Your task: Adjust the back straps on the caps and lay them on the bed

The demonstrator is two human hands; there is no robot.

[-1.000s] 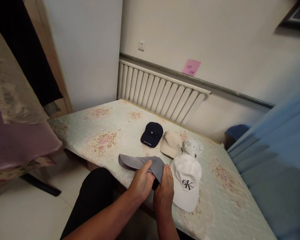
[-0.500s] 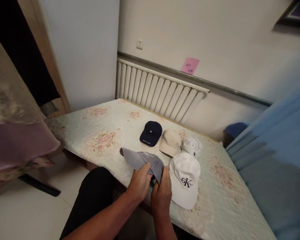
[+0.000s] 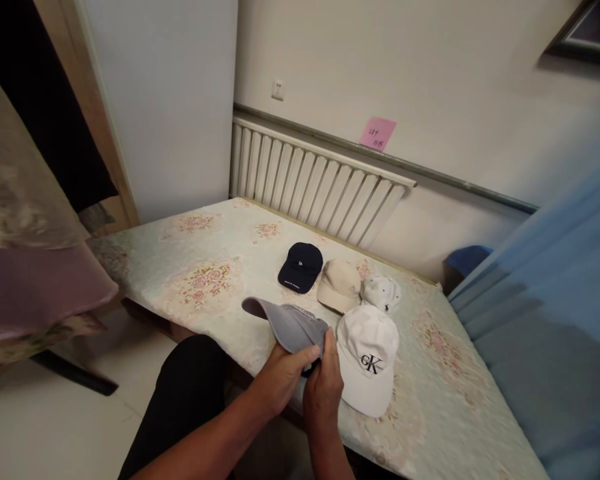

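A grey baseball cap [image 3: 293, 325] is held up above the near edge of the bed, its brim pointing left. My left hand [image 3: 286, 379] grips its lower edge near the brim, thumb on the outside. At the cap's right end, my right hand [image 3: 325, 380] is closed around the crown, with fingers along its side. Parts of the fingers are hidden by the cap. Just right of my hands lies a white cap [image 3: 367, 360] with black letters. Behind it are a small white cap [image 3: 381, 291], a beige cap [image 3: 339, 285] and a navy cap [image 3: 301, 267].
The caps lie on a bed-like surface [image 3: 155, 260] with a floral cover. A radiator [image 3: 310, 173] runs along the wall behind. At right hangs a blue curtain [image 3: 540, 320]; at left hang several clothes [image 3: 35, 153]. My black-clad knee [image 3: 195, 373] touches the near side.
The grey cap has been tilted, so its brim turns more toward me. My left thumb has shifted right along the cap's edge. The other caps stay where they were.
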